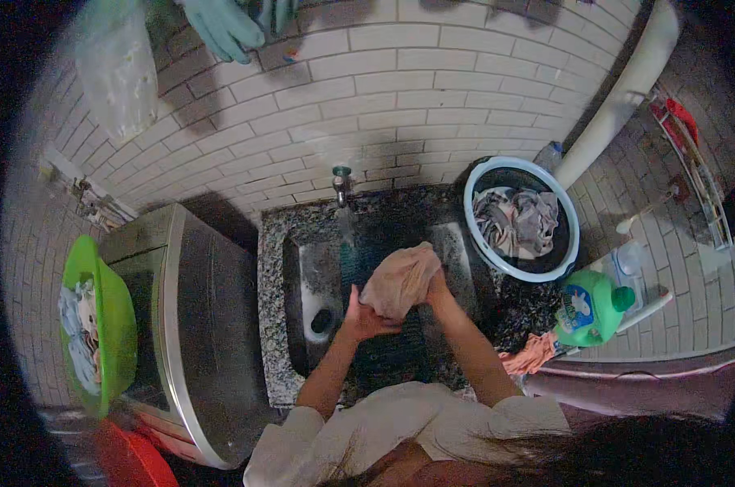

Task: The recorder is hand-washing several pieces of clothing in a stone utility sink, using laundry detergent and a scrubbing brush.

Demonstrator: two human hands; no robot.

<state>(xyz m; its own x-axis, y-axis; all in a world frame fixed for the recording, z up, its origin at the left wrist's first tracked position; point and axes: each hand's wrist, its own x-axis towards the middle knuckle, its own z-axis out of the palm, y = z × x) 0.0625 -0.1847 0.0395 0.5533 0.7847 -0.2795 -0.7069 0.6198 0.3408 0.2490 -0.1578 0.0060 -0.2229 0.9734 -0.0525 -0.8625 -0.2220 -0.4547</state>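
Note:
A bunched, pale pinkish cloth (401,280) is held up between my two hands over the ribbed washboard part (386,353) of a granite laundry sink (273,341). My left hand (367,319) grips its lower left side, thumb up. On the cloth's right edge is my right hand (437,289), its fingers mostly hidden behind the fabric. Water seems to run from the wall tap (342,182) into the sink, just beyond the cloth. The basin with the dark drain hole (321,321) lies left of my hands.
A light-blue-rimmed tub (471,207) with wet cloths stands on the right counter. Near it are a green detergent jug (592,310) and an orange cloth (532,354). At left, a green basin (121,329) of clothes rests on a washing machine (215,329). Rubber gloves (224,30) hang above.

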